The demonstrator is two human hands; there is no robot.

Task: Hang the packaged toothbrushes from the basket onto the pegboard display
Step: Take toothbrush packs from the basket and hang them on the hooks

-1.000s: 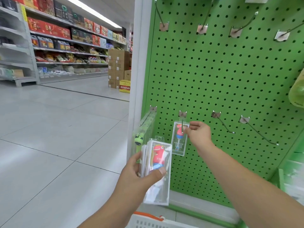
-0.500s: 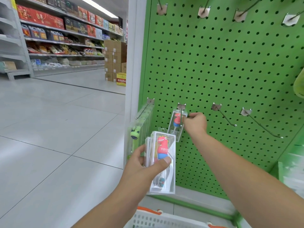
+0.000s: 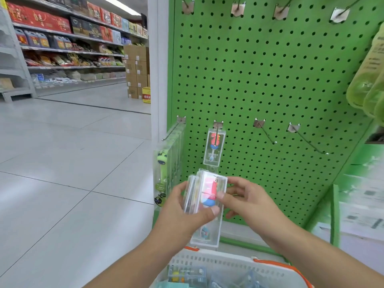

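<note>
Two hands meet on a small stack of clear toothbrush packs (image 3: 202,196) held upright in front of the green pegboard (image 3: 270,80). The left hand (image 3: 187,213) grips the stack from its left side, fingers behind and thumb pressed across the front pack. The right hand (image 3: 247,201) pinches the front pack from the right, thumb on its face beside the red and blue figure, fingers curled behind. The front pack reaches lower than the rest, its bottom end just above the rim of the white basket (image 3: 228,265).

Directly above the hands, one pack with a red figure (image 3: 214,147) hangs on a metal hook (image 3: 217,129), close against the board. Up and to the left of the left hand, a row of packs with a green figure (image 3: 166,163) hangs from the leftmost hook (image 3: 173,128). Up and to the right of the right hand, two bare hooks (image 3: 267,134) (image 3: 307,140) stick out from the board, and another row of hooks (image 3: 236,8) runs along the top. Yellow-green bags (image 3: 369,80) hang at the far right edge.

Below the hands, the basket has orange handles (image 3: 291,269) and holds more clear packs (image 3: 187,274). Off to the left lie a pale tiled floor (image 3: 62,163), stocked store shelves (image 3: 62,38) and stacked cardboard boxes (image 3: 136,71).
</note>
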